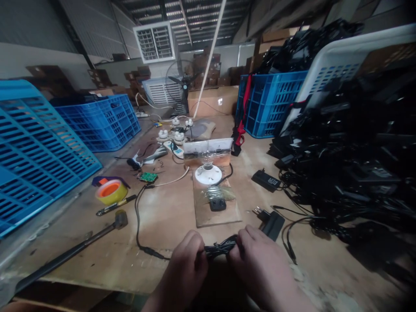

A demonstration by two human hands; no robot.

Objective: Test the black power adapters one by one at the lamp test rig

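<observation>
Gripping a small bundle of thin black cord [221, 248] at the near edge of the desk [169, 216], the left hand [185, 268] and right hand [256, 264] hold it between them, the fingers [247, 239] of both clamped on it. A single strand runs off left across the desk. Even tension from both sides should keep the loops neat (a slack strand tangles easily). A black power adapter [273, 225] lies just beside the right hand. On the right, a heap of black adapters and cords [344, 164] spills before a tilted white crate [328, 73]. A blue crate [273, 104] stands beyond it, and two more [35, 151] [104, 121] sit left, their contents unclear.
</observation>
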